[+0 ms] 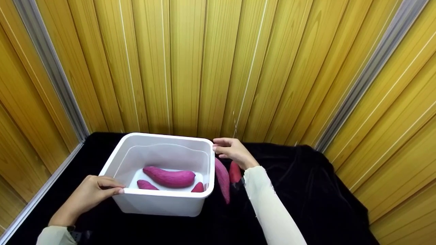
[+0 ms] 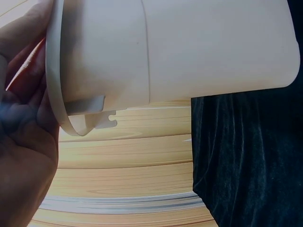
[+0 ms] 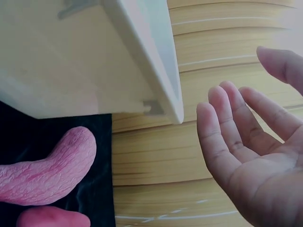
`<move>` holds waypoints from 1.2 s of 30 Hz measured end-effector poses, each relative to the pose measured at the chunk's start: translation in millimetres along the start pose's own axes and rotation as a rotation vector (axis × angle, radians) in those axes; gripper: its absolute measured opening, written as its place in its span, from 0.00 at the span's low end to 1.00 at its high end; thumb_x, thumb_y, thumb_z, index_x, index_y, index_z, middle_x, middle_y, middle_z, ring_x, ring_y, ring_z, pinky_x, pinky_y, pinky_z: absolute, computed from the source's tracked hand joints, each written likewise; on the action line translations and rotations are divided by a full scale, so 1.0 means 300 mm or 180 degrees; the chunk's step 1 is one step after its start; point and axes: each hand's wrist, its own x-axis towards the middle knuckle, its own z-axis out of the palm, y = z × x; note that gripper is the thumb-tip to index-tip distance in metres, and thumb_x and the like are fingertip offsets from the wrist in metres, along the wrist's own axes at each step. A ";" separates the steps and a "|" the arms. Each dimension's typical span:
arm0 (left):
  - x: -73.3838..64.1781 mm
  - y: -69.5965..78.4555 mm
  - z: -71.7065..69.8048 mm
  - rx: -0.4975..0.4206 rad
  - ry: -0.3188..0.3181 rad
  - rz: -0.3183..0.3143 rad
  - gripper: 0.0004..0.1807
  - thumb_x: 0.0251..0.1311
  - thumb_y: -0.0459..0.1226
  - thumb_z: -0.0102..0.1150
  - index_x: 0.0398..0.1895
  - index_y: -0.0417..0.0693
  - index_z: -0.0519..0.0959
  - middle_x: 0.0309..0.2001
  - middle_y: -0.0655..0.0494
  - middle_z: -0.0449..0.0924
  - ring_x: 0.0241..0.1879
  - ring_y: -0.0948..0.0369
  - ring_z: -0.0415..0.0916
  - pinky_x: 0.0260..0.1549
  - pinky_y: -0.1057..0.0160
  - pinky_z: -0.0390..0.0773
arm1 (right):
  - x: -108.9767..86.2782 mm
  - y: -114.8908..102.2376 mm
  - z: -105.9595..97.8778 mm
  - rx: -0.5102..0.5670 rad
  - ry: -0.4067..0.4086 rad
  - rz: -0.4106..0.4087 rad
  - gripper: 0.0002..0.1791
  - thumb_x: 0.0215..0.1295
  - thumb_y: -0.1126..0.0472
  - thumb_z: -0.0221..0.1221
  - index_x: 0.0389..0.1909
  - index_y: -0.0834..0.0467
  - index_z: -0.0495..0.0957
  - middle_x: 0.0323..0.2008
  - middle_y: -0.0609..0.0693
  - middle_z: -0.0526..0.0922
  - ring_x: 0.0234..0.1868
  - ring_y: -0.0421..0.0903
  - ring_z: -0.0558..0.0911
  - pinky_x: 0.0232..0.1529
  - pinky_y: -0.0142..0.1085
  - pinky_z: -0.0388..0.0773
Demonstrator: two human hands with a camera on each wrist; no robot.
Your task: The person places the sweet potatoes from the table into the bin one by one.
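Over black cloth, a white plastic tub gripped at one corner

Pinched by the left hand (image 1: 87,194) at its near-left rim, the white plastic tub (image 1: 160,204) stands over the black cloth (image 1: 306,197). Beside its far-right corner, the right hand (image 1: 236,152) grasps nothing, fingers loosely extended. Inside lies a purple sweet potato (image 1: 170,177); outside, a curved sweet potato (image 1: 222,180) and a red root (image 1: 235,173), probably another.

Sm. purple veg (image 1: 146,184) & red veg (image 1: 198,187) inside partly hidden by front wall of bin (image 1: 160,205).
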 end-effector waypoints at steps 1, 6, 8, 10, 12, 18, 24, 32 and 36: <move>0.000 0.000 0.000 0.0002 -0.0006 0.0000 0.05 0.44 0.30 0.74 0.26 0.46 0.88 0.27 0.55 0.87 0.33 0.79 0.76 0.30 0.83 0.72 | -0.002 0.006 -0.004 0.0011 0.0013 0.0011 0.26 0.62 0.63 0.61 0.61 0.66 0.71 0.58 0.65 0.76 0.51 0.50 0.80 0.52 0.40 0.78; -0.001 -0.002 -0.004 -0.0001 0.0011 -0.0034 0.06 0.43 0.30 0.74 0.26 0.48 0.89 0.26 0.57 0.87 0.33 0.80 0.76 0.30 0.83 0.72 | -0.012 0.034 -0.016 0.0050 0.0026 -0.0005 0.25 0.63 0.65 0.60 0.61 0.67 0.71 0.58 0.64 0.76 0.51 0.52 0.79 0.53 0.41 0.78; -0.002 -0.002 -0.004 -0.0009 0.0025 -0.0035 0.06 0.43 0.30 0.74 0.26 0.47 0.88 0.26 0.57 0.87 0.33 0.80 0.76 0.30 0.83 0.72 | -0.016 0.041 -0.018 0.0064 0.0023 -0.0021 0.25 0.64 0.65 0.60 0.61 0.68 0.70 0.58 0.63 0.76 0.50 0.51 0.79 0.54 0.42 0.77; -0.003 -0.002 -0.005 -0.0023 0.0029 -0.0017 0.06 0.43 0.29 0.74 0.26 0.47 0.88 0.26 0.57 0.87 0.33 0.80 0.76 0.30 0.84 0.72 | -0.020 0.049 -0.020 0.0084 0.0029 -0.0032 0.26 0.64 0.65 0.60 0.61 0.68 0.70 0.58 0.63 0.76 0.50 0.50 0.79 0.55 0.43 0.77; -0.003 -0.001 -0.005 -0.0018 0.0041 -0.0003 0.06 0.42 0.29 0.74 0.26 0.47 0.88 0.26 0.57 0.87 0.34 0.80 0.76 0.31 0.84 0.72 | -0.024 0.058 -0.022 0.0094 0.0047 -0.0028 0.26 0.64 0.64 0.60 0.62 0.69 0.69 0.58 0.63 0.76 0.51 0.49 0.79 0.55 0.42 0.77; -0.006 -0.001 -0.005 0.0006 0.0046 -0.0013 0.06 0.42 0.29 0.74 0.26 0.48 0.88 0.26 0.57 0.87 0.33 0.79 0.76 0.31 0.84 0.72 | -0.035 0.098 -0.031 0.0145 0.0169 0.0010 0.27 0.64 0.64 0.60 0.63 0.69 0.68 0.57 0.65 0.76 0.53 0.52 0.79 0.55 0.42 0.77; -0.007 -0.001 -0.006 0.0000 0.0019 -0.0035 0.06 0.43 0.30 0.74 0.26 0.47 0.88 0.26 0.55 0.87 0.33 0.79 0.76 0.31 0.84 0.72 | -0.031 0.149 -0.049 0.0171 0.0365 0.0028 0.27 0.63 0.64 0.61 0.62 0.68 0.69 0.57 0.66 0.76 0.55 0.55 0.79 0.55 0.44 0.77; -0.022 -0.016 -0.007 -0.0055 0.0069 0.0025 0.07 0.41 0.27 0.73 0.25 0.46 0.88 0.26 0.57 0.87 0.33 0.79 0.76 0.31 0.84 0.72 | -0.023 0.213 -0.060 0.0297 0.0668 0.0075 0.26 0.62 0.66 0.61 0.61 0.69 0.70 0.56 0.66 0.77 0.51 0.48 0.80 0.57 0.49 0.75; -0.034 -0.022 -0.009 -0.0028 0.0058 0.0006 0.07 0.42 0.27 0.74 0.25 0.47 0.88 0.26 0.58 0.87 0.33 0.79 0.76 0.32 0.85 0.71 | -0.025 0.254 -0.062 0.0297 0.0760 0.0130 0.27 0.62 0.66 0.62 0.61 0.69 0.70 0.55 0.66 0.78 0.51 0.48 0.80 0.56 0.48 0.76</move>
